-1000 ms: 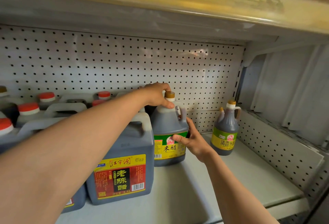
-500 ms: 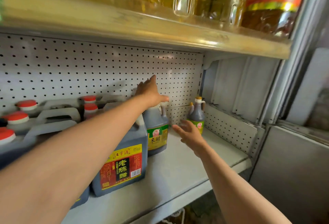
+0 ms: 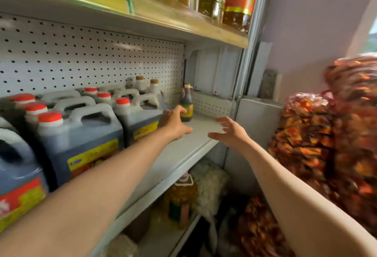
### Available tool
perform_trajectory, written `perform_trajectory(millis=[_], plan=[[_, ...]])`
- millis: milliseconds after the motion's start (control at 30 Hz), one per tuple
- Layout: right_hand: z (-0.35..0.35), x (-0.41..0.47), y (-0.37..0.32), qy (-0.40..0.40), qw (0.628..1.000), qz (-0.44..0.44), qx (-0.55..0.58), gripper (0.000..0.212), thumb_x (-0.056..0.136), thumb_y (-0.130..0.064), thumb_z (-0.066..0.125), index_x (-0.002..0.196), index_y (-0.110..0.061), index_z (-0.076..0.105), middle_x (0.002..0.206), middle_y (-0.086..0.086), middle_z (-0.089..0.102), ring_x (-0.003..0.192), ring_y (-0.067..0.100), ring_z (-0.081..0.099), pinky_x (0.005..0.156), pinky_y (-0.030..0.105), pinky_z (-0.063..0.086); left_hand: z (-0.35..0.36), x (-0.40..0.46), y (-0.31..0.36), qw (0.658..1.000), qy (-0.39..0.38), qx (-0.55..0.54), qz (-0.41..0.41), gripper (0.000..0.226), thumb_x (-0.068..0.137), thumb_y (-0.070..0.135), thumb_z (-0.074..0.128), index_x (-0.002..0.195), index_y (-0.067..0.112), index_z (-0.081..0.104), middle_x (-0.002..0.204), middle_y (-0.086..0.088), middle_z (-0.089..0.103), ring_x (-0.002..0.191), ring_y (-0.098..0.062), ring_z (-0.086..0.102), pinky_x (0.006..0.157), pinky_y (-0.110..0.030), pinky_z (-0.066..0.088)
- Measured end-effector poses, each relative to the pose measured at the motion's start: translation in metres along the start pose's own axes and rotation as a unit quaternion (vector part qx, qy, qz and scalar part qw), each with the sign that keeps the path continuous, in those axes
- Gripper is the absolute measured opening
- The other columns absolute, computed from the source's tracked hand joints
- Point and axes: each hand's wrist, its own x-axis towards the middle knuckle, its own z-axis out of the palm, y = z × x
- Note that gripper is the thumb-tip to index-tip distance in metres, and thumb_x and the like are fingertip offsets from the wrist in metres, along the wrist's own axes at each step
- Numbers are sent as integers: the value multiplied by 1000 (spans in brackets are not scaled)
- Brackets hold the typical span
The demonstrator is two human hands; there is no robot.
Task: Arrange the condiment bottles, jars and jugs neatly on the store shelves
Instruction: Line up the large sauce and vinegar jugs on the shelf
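Hovering empty over the bare shelf (image 3: 195,134) edge, left hand (image 3: 173,123) and right hand (image 3: 229,132) spread their fingers.

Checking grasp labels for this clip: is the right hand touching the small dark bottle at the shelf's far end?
Apart. The head view shows the right hand open over bare shelf, with clear shelf between it and the small dark bottle.

Bare shelf (image 3: 179,154) right of jugs (image 3: 81,134)
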Motion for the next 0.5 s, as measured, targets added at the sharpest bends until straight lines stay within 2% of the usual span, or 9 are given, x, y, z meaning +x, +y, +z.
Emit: perform_trajectory(millis=[133,300,500], plan=[[-4,-79,11,31,995,41,-85,70,72,-44,86,133,-29,55,132,6,59,117,22,57,82,25,44,20,-58,-11,997,-75,25,4,72,76,34,83,138,28,47,142,-17,41,123,-33,51,96,-33,43],[-21,-173,32,17,987,112,-113,80,73,-43,86,141,-22,51,137,10,56,126,25,53,104,32,43,43,-123,-9,986,-168,16,11,73,77,34,82,140,27,45,138,-15,43,120,-34,54,103,-38,47],[-35,-245,61,8,980,148,-132,77,77,-44,83,143,-22,49,137,9,56,126,23,53,96,26,40,76,-175,-2,979,-194,57,13,59,81,36,79,131,26,48,138,-14,40,126,-35,45,105,-42,42]])
